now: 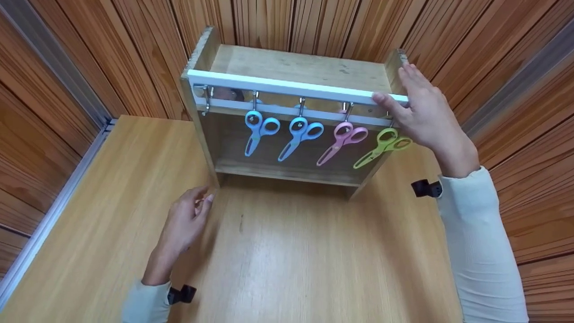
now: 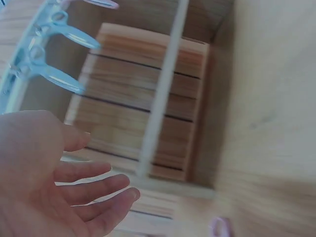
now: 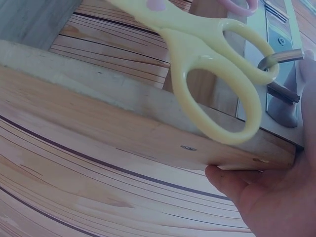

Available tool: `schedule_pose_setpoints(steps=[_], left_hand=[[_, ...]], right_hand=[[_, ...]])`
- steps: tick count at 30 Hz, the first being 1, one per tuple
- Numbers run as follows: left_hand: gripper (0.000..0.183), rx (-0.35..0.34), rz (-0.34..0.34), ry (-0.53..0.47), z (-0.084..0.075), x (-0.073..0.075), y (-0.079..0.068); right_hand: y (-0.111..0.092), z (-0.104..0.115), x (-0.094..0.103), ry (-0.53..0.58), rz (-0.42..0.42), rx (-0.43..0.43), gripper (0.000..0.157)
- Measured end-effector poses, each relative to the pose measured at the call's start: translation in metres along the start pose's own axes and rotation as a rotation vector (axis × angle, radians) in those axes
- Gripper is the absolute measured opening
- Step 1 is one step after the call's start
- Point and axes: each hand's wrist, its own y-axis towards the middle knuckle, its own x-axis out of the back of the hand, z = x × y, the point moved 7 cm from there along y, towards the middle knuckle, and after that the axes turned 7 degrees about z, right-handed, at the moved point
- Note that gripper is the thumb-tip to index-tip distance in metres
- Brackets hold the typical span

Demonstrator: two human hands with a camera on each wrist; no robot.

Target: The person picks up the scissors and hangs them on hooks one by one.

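A wooden rack (image 1: 287, 63) stands on the table with a white hook rail along its upper front. From the metal hooks hang two blue scissors (image 1: 254, 133) (image 1: 297, 138), pink scissors (image 1: 339, 143) and yellow-green scissors (image 1: 379, 147). My right hand (image 1: 426, 110) holds the rack's upper right corner, thumb over the rail and fingers along the side panel. In the right wrist view, the yellow-green scissors (image 3: 212, 74) hang close to this hand. My left hand (image 1: 188, 220), fingers loosely bent, hovers by the rack's lower left foot with nothing in it.
Another metal hook (image 1: 206, 101) sits at the rail's left end. Wood-plank walls (image 1: 287, 22) rise behind and beside the table (image 1: 269, 251). A pink loop (image 2: 220, 227), its kind unclear, shows low in the left wrist view.
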Motion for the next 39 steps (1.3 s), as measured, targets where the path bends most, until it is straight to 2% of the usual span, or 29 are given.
schedule_pose_setpoints(steps=[8, 11, 14, 17, 23, 28, 34, 39], left_hand=[[0.042, -0.043, -0.176, 0.289, 0.033, -0.005, -0.013], [0.045, -0.036, -0.194, 0.357, 0.045, -0.007, -0.017], [0.050, -0.005, -0.169, 0.398, 0.057, -0.010, -0.018], [0.058, 0.042, -0.117, 0.410, 0.068, -0.014, -0.018], [0.071, 0.134, 0.009, 0.375, 0.081, -0.022, -0.014], [0.074, 0.170, 0.087, 0.344, 0.087, -0.028, -0.008], [0.066, 0.164, 0.130, 0.387, 0.089, -0.036, -0.004], [0.063, 0.139, 0.095, 0.473, 0.086, -0.037, -0.002]], right_hand=[[0.002, -0.001, -0.001, -0.015, 0.011, -0.024, 0.100], [0.003, -0.001, 0.000, -0.035, 0.015, -0.043, 0.101], [0.003, -0.001, 0.000, -0.043, 0.015, -0.060, 0.103], [0.002, -0.002, 0.000, -0.040, 0.009, -0.065, 0.105], [0.001, -0.001, 0.000, -0.039, -0.002, -0.057, 0.105], [0.001, -0.001, 0.000, -0.041, -0.005, -0.064, 0.105], [0.001, -0.001, 0.000, -0.034, -0.011, -0.060, 0.103], [0.001, -0.001, 0.000, -0.030, -0.021, -0.058, 0.104]])
